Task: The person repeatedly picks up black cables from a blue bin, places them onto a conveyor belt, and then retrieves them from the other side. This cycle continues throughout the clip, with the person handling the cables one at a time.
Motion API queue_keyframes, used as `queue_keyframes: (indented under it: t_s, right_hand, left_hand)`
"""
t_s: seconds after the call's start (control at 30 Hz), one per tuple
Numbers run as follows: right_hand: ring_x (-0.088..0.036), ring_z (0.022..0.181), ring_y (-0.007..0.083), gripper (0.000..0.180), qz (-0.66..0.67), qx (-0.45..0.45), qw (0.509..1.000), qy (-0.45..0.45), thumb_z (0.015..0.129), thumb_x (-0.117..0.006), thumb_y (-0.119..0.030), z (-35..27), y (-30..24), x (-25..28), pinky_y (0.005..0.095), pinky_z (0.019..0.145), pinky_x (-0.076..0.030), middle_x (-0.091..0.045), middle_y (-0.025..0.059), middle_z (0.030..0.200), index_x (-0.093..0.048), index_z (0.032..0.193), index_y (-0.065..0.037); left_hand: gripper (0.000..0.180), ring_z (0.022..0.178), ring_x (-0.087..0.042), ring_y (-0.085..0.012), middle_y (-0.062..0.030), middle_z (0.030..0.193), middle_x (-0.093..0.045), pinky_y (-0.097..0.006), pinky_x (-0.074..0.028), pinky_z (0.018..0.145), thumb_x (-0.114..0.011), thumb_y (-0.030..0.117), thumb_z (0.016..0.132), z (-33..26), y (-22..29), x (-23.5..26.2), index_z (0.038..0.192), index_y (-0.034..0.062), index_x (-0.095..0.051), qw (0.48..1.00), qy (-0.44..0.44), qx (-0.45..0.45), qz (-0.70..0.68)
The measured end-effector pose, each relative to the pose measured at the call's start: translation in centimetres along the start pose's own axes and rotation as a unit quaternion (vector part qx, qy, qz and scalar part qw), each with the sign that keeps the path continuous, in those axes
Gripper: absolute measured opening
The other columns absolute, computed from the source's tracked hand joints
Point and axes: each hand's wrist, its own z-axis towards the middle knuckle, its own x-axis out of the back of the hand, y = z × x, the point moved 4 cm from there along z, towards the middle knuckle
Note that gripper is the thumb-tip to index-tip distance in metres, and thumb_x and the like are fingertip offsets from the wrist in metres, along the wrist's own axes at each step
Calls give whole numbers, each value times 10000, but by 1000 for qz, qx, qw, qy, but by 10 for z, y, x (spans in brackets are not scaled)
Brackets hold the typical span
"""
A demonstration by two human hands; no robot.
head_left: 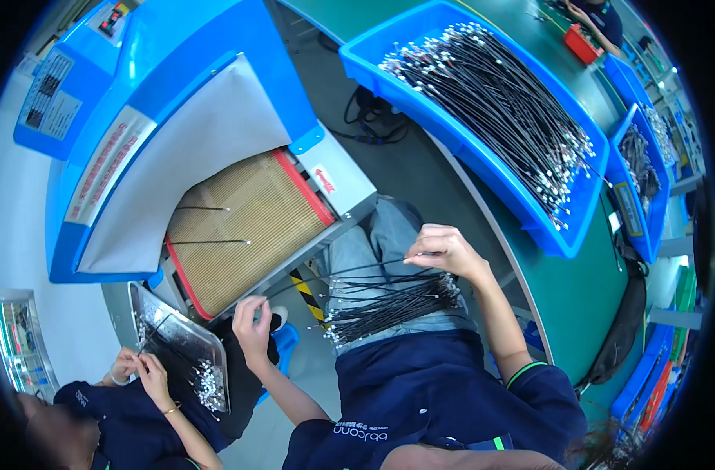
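The left hand (252, 329) and right hand (445, 252) each pinch a thin black white-tipped cable (338, 272) stretched above the lap's black cable bundle (396, 313). From there, the ribbed tan belt (255, 211) lies at ten o'clock, the edge of the green table (561, 301) at two, grey floor (421, 188) between.

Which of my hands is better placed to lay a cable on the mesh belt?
Probably your left hand: it sits closer to the mesh belt, while your right hand is farther off, nearer the large blue bin.
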Motion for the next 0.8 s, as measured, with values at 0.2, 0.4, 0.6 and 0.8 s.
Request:
queue_keyframes:
  t_s: [0.2,0.4,0.6,0.8]
  right_hand:
    - [-555,737,206,124,-28,-8,997,67,683,-773,-114,42,20,-43,324,662,-451,-589,31,754,-684,756,-68]
    - [-539,917,236,138,-49,-14,987,150,674,-769,-135,76,46,-102,367,821,-421,-574,39,891,-683,765,-76]
    - [-538,954,234,123,-78,-53,985,143,701,-742,-157,96,53,-137,552,1031,-305,-562,35,915,-659,749,-81]
    - [-522,985,232,146,-171,-65,973,140,689,-738,-147,101,49,-148,553,1043,-306,-552,43,946,-647,777,-76]
  left_hand:
    - [65,783,-611,-252,-121,842,-619,-326,-479,726,-633,2,795,59,-47,4,854,-15,-610,999,-14,14,28]
    - [86,847,-606,-270,-128,898,-612,-340,-470,764,-633,51,814,127,-108,1,866,-15,-612,999,-42,-6,30]
    - [120,900,-591,-269,-119,963,-593,-336,-467,804,-642,98,822,153,-155,-7,885,-2,-624,994,-99,6,44]
    - [145,993,-563,-283,-119,1063,-570,-359,-457,862,-669,126,810,155,-180,-18,900,16,-635,991,-113,5,66]
